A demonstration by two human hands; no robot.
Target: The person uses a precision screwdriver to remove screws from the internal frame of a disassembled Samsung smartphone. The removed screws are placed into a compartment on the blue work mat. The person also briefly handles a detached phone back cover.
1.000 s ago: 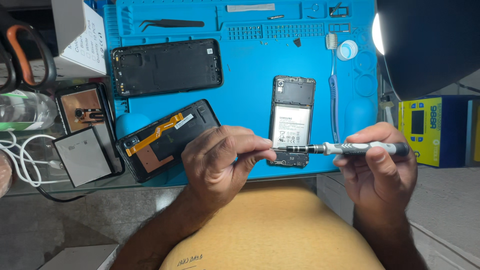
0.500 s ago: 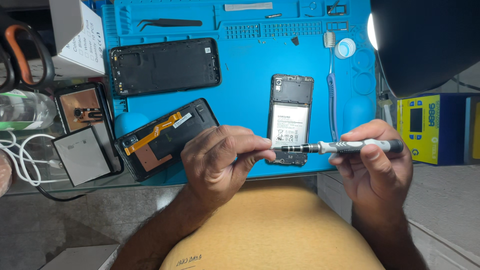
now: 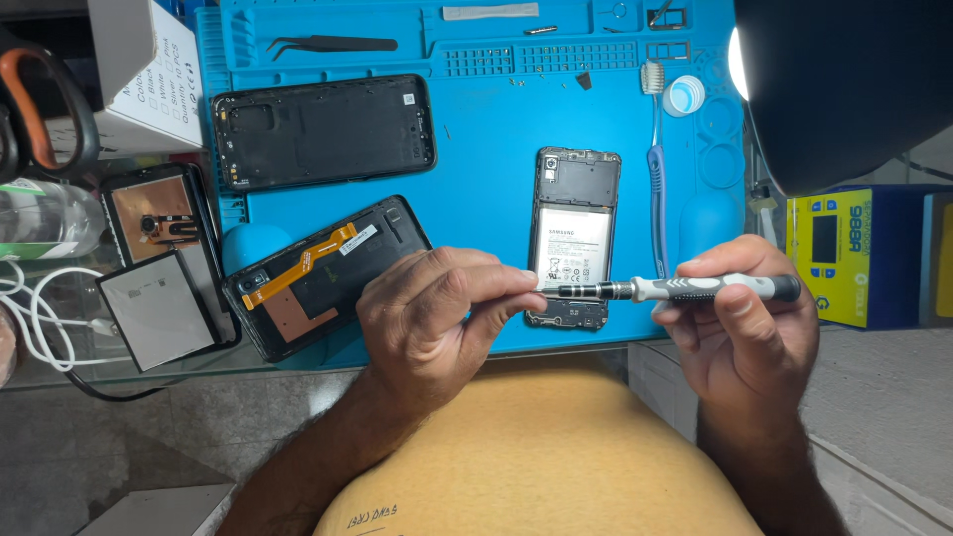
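Note:
My right hand [image 3: 743,328] grips the grey handle of a small precision screwdriver [image 3: 685,289], held level over the near edge of the blue work mat [image 3: 486,169]. The fingers of my left hand [image 3: 437,318] pinch its dark metal tip end. Just behind the tool lies an opened phone [image 3: 574,236] with its back off and white battery showing. To the left lie a phone screen assembly with an orange flex cable [image 3: 318,276] and a black phone back frame [image 3: 323,131].
Black tweezers [image 3: 333,44], a blue-handled brush [image 3: 655,179] and a small round cap [image 3: 685,95] rest on the mat. At left are a white box [image 3: 139,79], another phone part with a copper plate [image 3: 159,223], a grey panel [image 3: 159,308] and white cable [image 3: 40,318]. A yellow device [image 3: 844,256] stands right.
Both hands and the screwdriver stay almost in place; my left fingers have shifted slightly on the tip end. The view has drifted a little.

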